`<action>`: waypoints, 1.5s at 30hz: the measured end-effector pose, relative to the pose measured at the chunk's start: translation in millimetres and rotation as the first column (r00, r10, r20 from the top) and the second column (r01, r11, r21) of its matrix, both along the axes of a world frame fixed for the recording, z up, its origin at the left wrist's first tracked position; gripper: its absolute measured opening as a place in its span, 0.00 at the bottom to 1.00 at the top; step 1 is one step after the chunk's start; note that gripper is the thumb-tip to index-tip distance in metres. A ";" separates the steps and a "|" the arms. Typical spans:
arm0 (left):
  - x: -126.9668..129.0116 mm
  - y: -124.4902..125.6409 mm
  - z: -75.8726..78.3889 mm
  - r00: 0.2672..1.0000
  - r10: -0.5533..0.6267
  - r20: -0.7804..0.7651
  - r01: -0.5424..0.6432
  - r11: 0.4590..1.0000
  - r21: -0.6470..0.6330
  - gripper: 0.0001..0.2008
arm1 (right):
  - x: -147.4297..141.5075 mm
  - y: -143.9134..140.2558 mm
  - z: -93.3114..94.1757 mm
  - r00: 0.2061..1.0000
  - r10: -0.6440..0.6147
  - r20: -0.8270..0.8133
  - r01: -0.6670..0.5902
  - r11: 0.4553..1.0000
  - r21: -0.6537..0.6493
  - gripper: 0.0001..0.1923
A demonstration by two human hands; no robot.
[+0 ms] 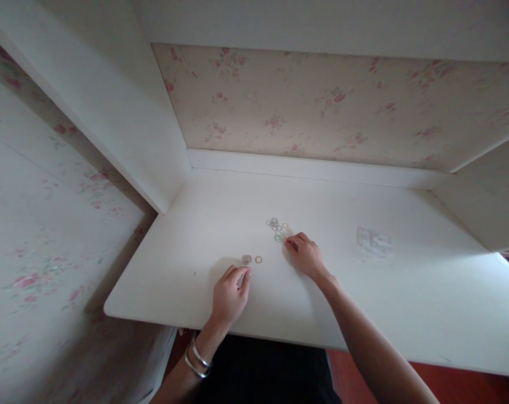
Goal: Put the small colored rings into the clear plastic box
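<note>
A loose pile of small thin rings, perhaps rubber bands or hair ties [274,224], lies on the white tabletop. At the pile's near edge is a greenish ring [278,237]. My right hand [305,254] is beside it with thumb and fingertips pinched together; what is between them is too small to tell. Closer to me sit a small brownish bunch of rings [247,260] and a single yellowish ring [258,260]. Just below that bunch, my left hand [231,294] holds thumb and index finger together in a pinch, its contents unclear.
A clear plastic bag or packet [374,241] rests on the white table [426,297] to the right. White panels stand at left and right, with a floral wall [313,106] behind. The table's rounded left corner [109,306] is near the left wall.
</note>
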State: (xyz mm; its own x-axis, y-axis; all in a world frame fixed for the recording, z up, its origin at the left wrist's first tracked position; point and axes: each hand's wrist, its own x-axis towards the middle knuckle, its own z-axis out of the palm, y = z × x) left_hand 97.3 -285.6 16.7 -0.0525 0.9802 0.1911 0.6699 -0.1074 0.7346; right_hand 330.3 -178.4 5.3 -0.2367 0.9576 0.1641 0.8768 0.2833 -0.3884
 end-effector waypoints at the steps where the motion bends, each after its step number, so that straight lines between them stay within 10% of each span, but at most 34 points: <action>1: 0.1 -0.2 0.0 1.000 -0.001 0.006 0.001 1.000 -0.001 0.12 | -0.9 1.5 1.4 1.000 0.007 0.016 -0.006 1.000 -0.025 0.13; 14: 1.0 -1.1 1.7 1.000 -0.006 -0.017 0.006 1.000 -0.008 0.12 | -41.7 -41.0 11.4 0.953 0.172 -0.251 -0.170 0.985 0.029 0.12; 23: 0.8 -1.4 3.8 1.000 -0.010 -0.028 0.010 1.000 -0.008 0.12 | -65.6 -48.7 5.1 0.950 0.289 -0.119 -0.286 0.957 0.042 0.12; 33: -1.3 2.0 7.5 1.000 -0.006 0.028 0.007 1.000 -0.017 0.12 | -53.8 -51.5 12.3 0.948 0.180 -0.263 -0.173 0.984 0.051 0.12; 45: 28.0 114.8 40.2 0.872 -0.282 -0.400 0.272 0.959 -0.084 0.13 | -43.5 -54.9 1.3 0.990 0.125 -0.059 -0.123 0.992 0.035 0.14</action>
